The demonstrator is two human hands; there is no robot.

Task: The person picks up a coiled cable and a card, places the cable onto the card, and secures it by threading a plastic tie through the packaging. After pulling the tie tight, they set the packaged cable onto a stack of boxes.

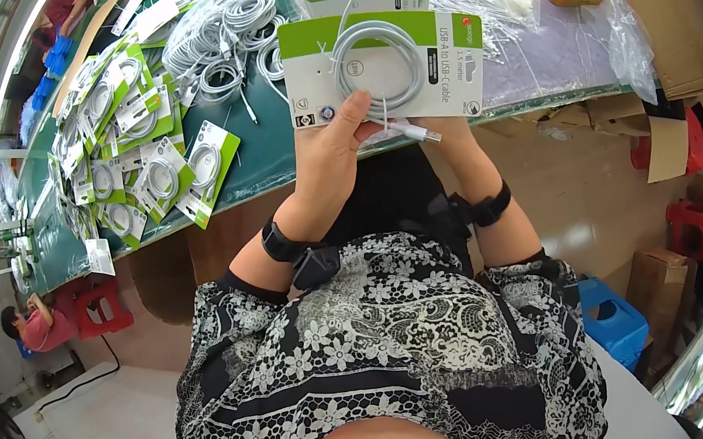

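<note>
Green matting covers the long table [266, 159], strewn with loose white cables [216, 33]. Above its edge, a flat grey-and-green card [389, 69] bears a coiled cable [378, 65]. Left hand [327, 158] pinches the card; right hand [450, 144] grips behind.

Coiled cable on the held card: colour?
White coiled cable, on a green-and-white backing card; head view.

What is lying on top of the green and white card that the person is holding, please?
A coiled white cable lies on the card, its plug at the lower edge. The left hand grips the card; the right hand is mostly hidden behind it.
</note>
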